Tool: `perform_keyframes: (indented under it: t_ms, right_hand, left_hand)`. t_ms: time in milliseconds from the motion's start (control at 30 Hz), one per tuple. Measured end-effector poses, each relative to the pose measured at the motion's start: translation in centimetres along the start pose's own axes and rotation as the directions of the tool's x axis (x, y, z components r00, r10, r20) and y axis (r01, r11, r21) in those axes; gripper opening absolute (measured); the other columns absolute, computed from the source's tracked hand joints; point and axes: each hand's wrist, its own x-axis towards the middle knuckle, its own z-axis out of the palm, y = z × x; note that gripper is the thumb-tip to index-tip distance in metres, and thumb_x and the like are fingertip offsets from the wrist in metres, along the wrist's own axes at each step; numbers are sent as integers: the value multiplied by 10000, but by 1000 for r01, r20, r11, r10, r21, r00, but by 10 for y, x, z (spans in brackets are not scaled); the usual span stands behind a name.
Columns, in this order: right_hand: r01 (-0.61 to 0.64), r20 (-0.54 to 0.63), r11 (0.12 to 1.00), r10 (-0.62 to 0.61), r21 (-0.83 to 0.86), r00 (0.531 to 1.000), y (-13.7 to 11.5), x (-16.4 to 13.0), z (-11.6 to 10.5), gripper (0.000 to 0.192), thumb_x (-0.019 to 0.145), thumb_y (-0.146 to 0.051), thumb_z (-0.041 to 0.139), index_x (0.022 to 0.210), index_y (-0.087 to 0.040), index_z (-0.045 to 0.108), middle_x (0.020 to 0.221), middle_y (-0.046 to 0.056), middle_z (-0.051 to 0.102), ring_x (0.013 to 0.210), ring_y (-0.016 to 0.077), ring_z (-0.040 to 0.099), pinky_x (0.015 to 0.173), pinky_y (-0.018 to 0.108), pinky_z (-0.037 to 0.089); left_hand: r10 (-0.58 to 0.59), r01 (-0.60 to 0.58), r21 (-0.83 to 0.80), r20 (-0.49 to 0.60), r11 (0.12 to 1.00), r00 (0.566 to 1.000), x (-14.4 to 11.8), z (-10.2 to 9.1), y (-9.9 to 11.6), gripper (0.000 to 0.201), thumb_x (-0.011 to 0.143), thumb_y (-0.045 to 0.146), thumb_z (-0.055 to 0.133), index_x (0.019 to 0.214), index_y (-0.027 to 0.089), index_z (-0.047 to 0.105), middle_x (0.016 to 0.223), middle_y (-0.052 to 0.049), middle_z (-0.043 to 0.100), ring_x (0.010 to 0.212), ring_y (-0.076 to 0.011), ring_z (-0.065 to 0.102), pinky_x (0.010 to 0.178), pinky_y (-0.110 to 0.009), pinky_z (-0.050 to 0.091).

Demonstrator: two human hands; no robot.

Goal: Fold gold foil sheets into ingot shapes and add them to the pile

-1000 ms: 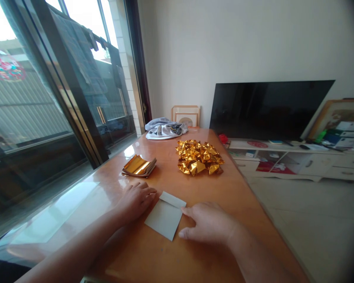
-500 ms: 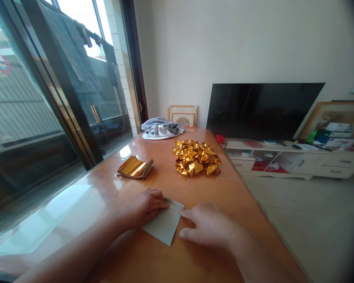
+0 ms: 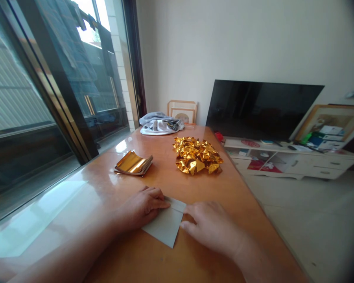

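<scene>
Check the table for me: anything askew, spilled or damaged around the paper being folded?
Nothing stands out. The pale sheet lies flat on the wooden table, its far edge folded over, under the left hand and right hand. The stack of gold foil sheets curls at its edges, and the pile of folded gold pieces sits loose but together.

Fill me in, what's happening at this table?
A person is folding a pale square of paper flat on the wooden table. The left hand presses its far folded edge, and the right hand rests at its right side. Further back lie a stack of gold foil sheets and a pile of folded gold foil pieces.
</scene>
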Motion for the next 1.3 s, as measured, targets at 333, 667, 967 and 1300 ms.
perform_keyframes:
  t_ms: [333,667,967,1300]
  right_hand:
    - [222,-65,973,-218,66,974,-21,2,34,361,797,-522,775,945,-219,646,1091,55,655,1041,253,583,891,354,445]
    - [254,-97,967,-251,18,963,-15,4,30,138,961,-349,575,957,-222,631,1038,29,655,985,223,584,886,363,420]
    - [197,-139,978,-186,69,973,1,2,11,164,996,-293,511,903,-222,626,943,10,651,870,175,579,749,302,369]
    - [141,-142,981,-122,135,982,6,-3,-4,150,897,-373,685,933,-231,651,969,10,655,902,187,577,775,293,381]
  left_hand:
    - [-20,20,-28,-30,999,999,-1,2,3,329,962,204,510,1201,303,713,1062,-59,634,983,-213,605,900,-336,425]
    - [-50,50,-86,3,995,999,-5,-9,15,361,1044,442,414,1214,287,693,1087,-64,638,1008,-229,586,958,-377,376]
    - [-62,63,8,-33,998,998,-4,-14,30,490,870,639,615,1164,250,665,994,-66,677,887,-255,609,909,-414,367]
    - [-134,135,127,-13,983,991,-2,-10,48,254,921,218,532,1140,266,652,936,-18,728,890,-234,653,985,-485,277]
